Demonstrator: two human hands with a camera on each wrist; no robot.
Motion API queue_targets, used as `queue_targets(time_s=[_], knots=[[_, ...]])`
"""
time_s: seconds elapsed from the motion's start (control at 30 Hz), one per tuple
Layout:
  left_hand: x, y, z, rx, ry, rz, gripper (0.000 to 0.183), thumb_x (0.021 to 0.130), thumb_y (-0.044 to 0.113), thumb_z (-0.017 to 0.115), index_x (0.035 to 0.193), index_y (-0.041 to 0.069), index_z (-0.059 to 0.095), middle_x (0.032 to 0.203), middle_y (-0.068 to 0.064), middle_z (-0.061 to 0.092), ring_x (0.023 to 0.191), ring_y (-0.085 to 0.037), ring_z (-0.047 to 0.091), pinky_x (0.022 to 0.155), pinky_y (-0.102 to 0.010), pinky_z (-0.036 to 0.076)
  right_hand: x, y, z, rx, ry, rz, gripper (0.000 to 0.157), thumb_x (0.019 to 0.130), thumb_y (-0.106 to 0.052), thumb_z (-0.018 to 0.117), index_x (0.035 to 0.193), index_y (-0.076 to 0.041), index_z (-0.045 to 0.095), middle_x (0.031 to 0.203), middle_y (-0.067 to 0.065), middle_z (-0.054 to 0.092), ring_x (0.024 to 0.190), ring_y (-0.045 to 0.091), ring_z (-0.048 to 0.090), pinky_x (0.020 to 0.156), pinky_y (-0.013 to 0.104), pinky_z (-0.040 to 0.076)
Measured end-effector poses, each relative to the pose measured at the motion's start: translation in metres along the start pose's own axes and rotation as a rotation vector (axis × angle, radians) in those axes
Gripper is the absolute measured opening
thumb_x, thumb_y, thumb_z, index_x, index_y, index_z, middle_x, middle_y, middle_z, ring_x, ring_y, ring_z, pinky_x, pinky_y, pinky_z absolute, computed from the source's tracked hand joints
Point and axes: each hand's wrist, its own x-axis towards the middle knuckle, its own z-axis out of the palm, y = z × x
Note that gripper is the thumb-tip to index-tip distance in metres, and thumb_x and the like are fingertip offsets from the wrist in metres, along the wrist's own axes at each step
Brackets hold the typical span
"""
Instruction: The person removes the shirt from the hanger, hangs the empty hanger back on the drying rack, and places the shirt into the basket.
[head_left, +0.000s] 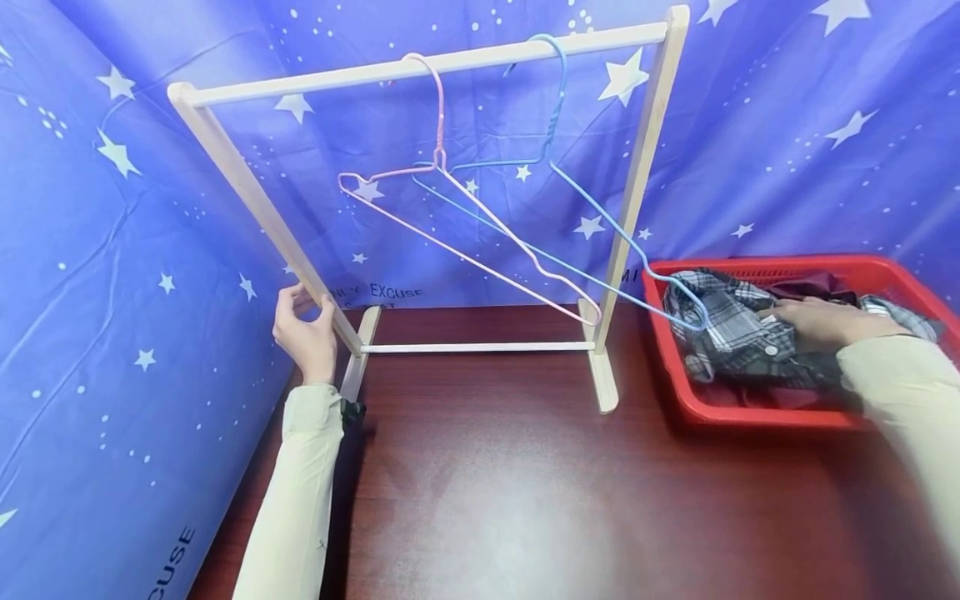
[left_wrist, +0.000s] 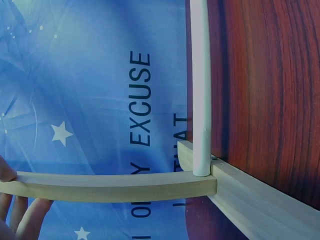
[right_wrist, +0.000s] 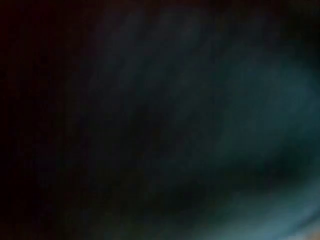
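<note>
My left hand (head_left: 307, 333) holds the left post (head_left: 247, 196) of a small wooden clothes rack, low down, between thumb and fingers. In the left wrist view, its fingertips (left_wrist: 35, 215) lie against the same post. My right hand (head_left: 817, 323) is down in a red basket (head_left: 682, 396), on a black-and-white plaid shirt (head_left: 738, 321) with a pale button. Its fingers are partly hidden by the cloth, and I cannot tell whether they grip it. The right wrist view is dark and blurred.
A pink hanger (head_left: 480, 204) and a blue hanger (head_left: 592, 200) hang from the rack's top bar (head_left: 300, 85). The blue one's lower corner overlaps the basket in the head view. A starry blue curtain (head_left: 97, 333) stands behind and left of the dark red table (head_left: 540, 483).
</note>
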Motion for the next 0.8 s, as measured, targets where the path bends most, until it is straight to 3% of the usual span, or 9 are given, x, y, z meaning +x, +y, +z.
queue_targets(time_s=[0.13,0.37,0.8], knots=[[0.000,0.000,-0.001,0.017,-0.008,0.000,0.025,0.080,0.008,0.073,0.104,0.003,0.068,0.098,-0.011,0.074,0.088,-0.028,0.071,0.093,-0.038,0.047,-0.003,0.001,-0.007,-0.010,0.023,0.017,0.073,0.057,-0.006,0.087,0.122,0.010,0.059,0.111,0.038,0.059,0.097,0.055,0.059,0.080,0.068,0.048],[0.001,0.000,0.001,-0.013,-0.010,-0.011,0.024,0.080,0.006,0.075,0.104,0.003,0.069,0.098,-0.010,0.074,0.087,-0.027,0.071,0.095,-0.040,0.046,-0.012,0.002,-0.020,-0.013,0.034,0.086,0.089,0.057,-0.016,0.089,0.131,0.012,0.048,0.116,0.037,0.052,0.105,0.056,0.050,0.084,0.073,0.042],[-0.001,0.001,-0.001,-0.010,-0.011,-0.014,0.025,0.081,0.006,0.073,0.105,0.002,0.069,0.099,-0.012,0.074,0.088,-0.029,0.070,0.095,-0.038,0.047,-0.031,-0.020,-0.045,0.003,0.118,0.116,0.086,0.067,-0.018,0.088,0.135,0.010,0.044,0.127,0.039,0.042,0.112,0.058,0.039,0.091,0.074,0.033]])
